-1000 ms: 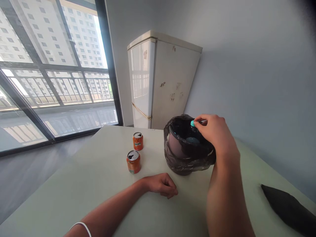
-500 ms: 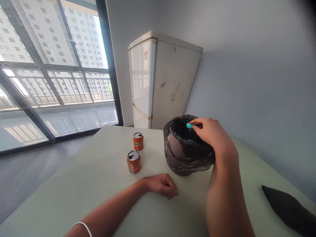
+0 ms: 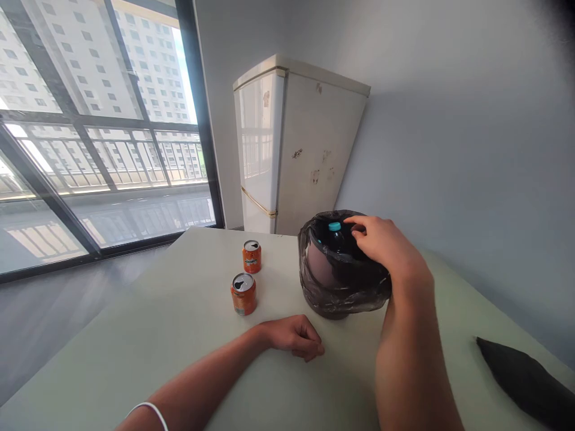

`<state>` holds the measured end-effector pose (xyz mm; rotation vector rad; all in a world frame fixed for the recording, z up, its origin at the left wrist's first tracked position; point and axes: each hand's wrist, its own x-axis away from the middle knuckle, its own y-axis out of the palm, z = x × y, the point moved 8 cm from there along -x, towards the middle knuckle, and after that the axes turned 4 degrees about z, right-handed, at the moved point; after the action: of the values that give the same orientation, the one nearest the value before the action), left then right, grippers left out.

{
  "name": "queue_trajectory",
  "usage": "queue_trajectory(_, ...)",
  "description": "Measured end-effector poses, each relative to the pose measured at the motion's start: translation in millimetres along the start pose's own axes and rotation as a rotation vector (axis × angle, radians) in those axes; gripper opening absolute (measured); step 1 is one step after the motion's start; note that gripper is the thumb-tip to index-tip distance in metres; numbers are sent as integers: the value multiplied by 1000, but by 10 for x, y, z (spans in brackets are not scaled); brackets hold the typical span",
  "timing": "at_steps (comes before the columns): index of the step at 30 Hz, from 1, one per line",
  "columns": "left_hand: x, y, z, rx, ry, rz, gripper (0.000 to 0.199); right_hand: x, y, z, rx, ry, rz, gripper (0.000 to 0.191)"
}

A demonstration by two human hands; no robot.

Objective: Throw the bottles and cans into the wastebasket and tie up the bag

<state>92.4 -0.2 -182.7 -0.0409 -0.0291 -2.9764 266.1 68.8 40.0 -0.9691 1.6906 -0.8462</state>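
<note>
A trash bin (image 3: 321, 263) lined with a black plastic bag (image 3: 350, 286) stands on the table. Inside it a bottle (image 3: 336, 240) with a turquoise cap (image 3: 335, 227) leans against the left part of the opening; its lower end is hidden. My right hand (image 3: 375, 237) is over the bin's right rim, thumb and fingers apart, just right of the cap and not touching it. My left hand (image 3: 295, 336) rests on the table in front of the bin, fingers curled into a loose fist with nothing visible in it.
Two opened orange drink cans, a farther can (image 3: 252, 257) and a nearer can (image 3: 244, 294), stand left of the bin. A dark, flat pointed item (image 3: 525, 374) lies at the table's right. Behind the pale table (image 3: 179, 299) are a white refrigerator (image 3: 314, 137) and a glass sliding door (image 3: 108, 120).
My right hand has let go of the bottle's turquoise cap. The bottle has tipped to the left inside the bin, and the fingers have spread apart. My left hand has stayed still.
</note>
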Motion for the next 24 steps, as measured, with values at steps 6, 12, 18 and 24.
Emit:
queue_trajectory(6, 2, -6, -10, -16, -6, -3, 50, 3, -42, -9, -8, -31, 61, 40)
queue_trajectory(12, 0, -3, -4, -4, -4, -1, 51, 76, -186, -139, -20, -49, 150, 33)
queue_trajectory(18, 3, 7, 28, 6, -7, 3, 53, 296, -459, -601, -99, -99, 285, 25)
queue_trajectory(24, -15, -13, -40, 18, 7, 15, 55, 625, -265, -1432, -179, -347, 184, 26)
